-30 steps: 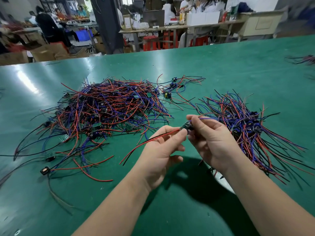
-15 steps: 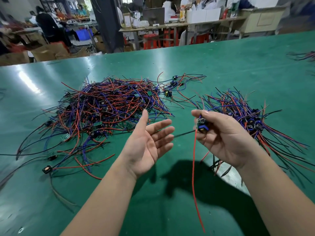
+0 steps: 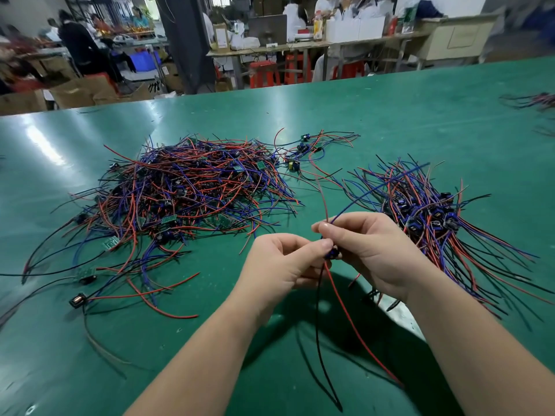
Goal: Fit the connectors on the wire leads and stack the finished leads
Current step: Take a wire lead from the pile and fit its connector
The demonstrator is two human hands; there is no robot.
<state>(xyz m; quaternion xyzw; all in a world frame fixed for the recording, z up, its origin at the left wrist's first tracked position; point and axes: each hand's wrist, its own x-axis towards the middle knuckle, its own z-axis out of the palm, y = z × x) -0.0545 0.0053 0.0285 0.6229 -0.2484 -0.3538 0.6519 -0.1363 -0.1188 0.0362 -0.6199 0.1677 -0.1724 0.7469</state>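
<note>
Bright overhead light glares on the green table [image 3: 45, 142], with dark shadows nearer, bowed edges, background perhaps motion-blurred.

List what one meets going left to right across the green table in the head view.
small black component → tangled pile of leads → left hand → held lead → right hand → stacked leads → distant wire bundle

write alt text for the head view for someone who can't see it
A left hand and right hand pinch a small dark blue connector trailing red, black and blue wires over a green table. A tangled heap of loose leads lies left, a neater stack of finished leads right.
</note>
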